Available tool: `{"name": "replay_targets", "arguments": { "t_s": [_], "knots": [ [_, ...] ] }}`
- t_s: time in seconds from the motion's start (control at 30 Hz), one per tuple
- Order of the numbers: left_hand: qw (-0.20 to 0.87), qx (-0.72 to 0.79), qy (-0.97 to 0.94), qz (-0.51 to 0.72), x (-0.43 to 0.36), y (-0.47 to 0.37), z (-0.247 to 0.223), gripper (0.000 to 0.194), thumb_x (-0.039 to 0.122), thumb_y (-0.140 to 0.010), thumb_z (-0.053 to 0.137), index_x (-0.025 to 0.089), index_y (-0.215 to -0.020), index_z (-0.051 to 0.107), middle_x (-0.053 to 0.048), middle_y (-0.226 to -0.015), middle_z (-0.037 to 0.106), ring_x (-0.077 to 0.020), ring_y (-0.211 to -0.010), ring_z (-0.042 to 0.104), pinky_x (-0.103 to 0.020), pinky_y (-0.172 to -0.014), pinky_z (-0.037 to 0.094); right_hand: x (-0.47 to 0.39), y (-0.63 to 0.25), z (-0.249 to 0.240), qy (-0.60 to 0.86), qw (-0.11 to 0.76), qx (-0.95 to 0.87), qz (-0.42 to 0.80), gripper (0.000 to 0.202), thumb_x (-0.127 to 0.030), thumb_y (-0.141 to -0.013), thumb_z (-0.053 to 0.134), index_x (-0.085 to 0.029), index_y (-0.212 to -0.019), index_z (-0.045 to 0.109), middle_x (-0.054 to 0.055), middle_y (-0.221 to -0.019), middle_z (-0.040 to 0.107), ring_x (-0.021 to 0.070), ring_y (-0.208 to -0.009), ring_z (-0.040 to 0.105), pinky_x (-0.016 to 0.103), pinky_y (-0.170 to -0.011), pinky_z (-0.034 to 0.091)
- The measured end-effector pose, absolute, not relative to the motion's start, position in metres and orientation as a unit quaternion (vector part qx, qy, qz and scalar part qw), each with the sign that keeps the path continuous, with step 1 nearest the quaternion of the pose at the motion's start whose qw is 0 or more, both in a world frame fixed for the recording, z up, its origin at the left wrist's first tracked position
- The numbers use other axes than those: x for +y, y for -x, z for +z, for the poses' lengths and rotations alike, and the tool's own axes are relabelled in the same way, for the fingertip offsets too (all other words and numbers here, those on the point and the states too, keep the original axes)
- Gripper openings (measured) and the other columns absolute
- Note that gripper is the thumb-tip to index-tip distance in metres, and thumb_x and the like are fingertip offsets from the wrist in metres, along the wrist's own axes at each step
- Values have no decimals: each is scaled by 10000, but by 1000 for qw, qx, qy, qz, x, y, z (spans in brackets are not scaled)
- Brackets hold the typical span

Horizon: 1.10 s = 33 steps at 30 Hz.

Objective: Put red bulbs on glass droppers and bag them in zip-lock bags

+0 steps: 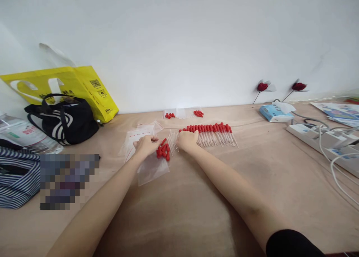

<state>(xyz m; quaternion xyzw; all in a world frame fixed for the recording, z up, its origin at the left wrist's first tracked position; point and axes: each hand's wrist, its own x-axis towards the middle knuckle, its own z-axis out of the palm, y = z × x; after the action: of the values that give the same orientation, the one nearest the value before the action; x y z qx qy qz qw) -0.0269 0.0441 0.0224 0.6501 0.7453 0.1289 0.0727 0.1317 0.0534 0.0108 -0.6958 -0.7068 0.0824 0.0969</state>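
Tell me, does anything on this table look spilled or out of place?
Nothing looks spilled or broken. The red-capped droppers lie in a neat row, and loose red caps sit in a small heap between the left hand and right hand.

Bright red is seen on the loose caps (163, 151) lying on a clear plastic bag (153, 170), and on the bulbs of the clear droppers (213, 134) laid in a row. The table (196, 212) is coloured light brown. A yellow bag (84, 87) is printed with black, a black bag (66, 118) is marked with white stripes, and a cloth (17, 175) is striped navy and white
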Motion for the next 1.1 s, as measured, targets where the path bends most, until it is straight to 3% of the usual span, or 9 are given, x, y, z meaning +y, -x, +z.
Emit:
{"name": "replay_targets", "arguments": {
  "t_s": [0.13,0.27,0.4,0.47,0.6,0.67,0.8,0.9,1.1],
  "knots": [
    [75,744,-657,95,54,18,22,263,484,-651,558,247,-617,666,-47,-704,687,-292,-813,595,-429,-777,308,56,-127,13,692,75,-713,89,202,-177,-713,482,-148,-832,643,131,-863,656,228,-820,596,421,-853,204],
    [59,741,-664,86,56,13,25,224,404,-640,573,224,-523,635,-55,-595,658,-294,-729,599,-432,-738,324,50,-130,17,691,82,-712,90,217,-186,-753,437,-130,-860,618,143,-905,642,234,-870,580,396,-831,254],
    [-3,720,-681,134,44,11,34,175,329,-707,512,211,-682,638,-74,-841,666,-307,-927,543,-425,-773,323,35,-155,17,648,179,-738,62,248,-231,-801,389,-79,-941,525,190,-947,600,252,-887,551,346,-736,335],
    [-28,679,-711,180,31,7,36,159,296,-738,485,195,-753,606,-71,-912,644,-278,-967,521,-394,-791,335,24,-176,13,586,237,-772,69,190,-207,-816,363,-103,-915,488,151,-892,599,216,-802,553,313,-682,354],
    [18,480,-833,272,-7,-6,26,114,227,-785,433,172,-749,526,-21,-695,604,-169,-673,549,-316,-701,390,-4,-222,-5,469,317,-817,112,114,-185,-832,351,-156,-859,458,66,-749,573,160,-655,518,264,-594,364],
    [36,425,-866,263,-26,-14,16,93,218,-798,433,173,-765,508,-10,-702,593,-154,-663,537,-328,-728,382,-21,-240,-15,434,339,-827,111,149,-167,-835,357,-164,-937,466,68,-806,582,166,-737,528,277,-646,379],
    [61,394,-880,259,-47,-26,-2,128,212,-810,446,166,-903,522,-31,-790,602,-169,-758,545,-332,-737,373,-48,-256,-27,411,320,-850,79,286,-132,-848,332,-183,-1088,479,79,-894,581,165,-799,522,313,-720,365],
    [61,394,-880,258,-49,-28,-9,193,215,-830,431,186,-981,549,-39,-836,597,-172,-795,538,-331,-734,363,-57,-254,-27,415,299,-857,64,255,-140,-853,342,-188,-1003,543,67,-867,586,153,-770,516,332,-748,333],
    [51,405,-873,268,-50,-27,-7,166,223,-835,436,209,-886,594,-19,-837,609,-160,-803,529,-358,-789,305,-60,-242,-24,414,306,-856,54,202,-173,-855,376,-175,-928,564,50,-845,597,134,-757,512,322,-761,300]
  ]
}}
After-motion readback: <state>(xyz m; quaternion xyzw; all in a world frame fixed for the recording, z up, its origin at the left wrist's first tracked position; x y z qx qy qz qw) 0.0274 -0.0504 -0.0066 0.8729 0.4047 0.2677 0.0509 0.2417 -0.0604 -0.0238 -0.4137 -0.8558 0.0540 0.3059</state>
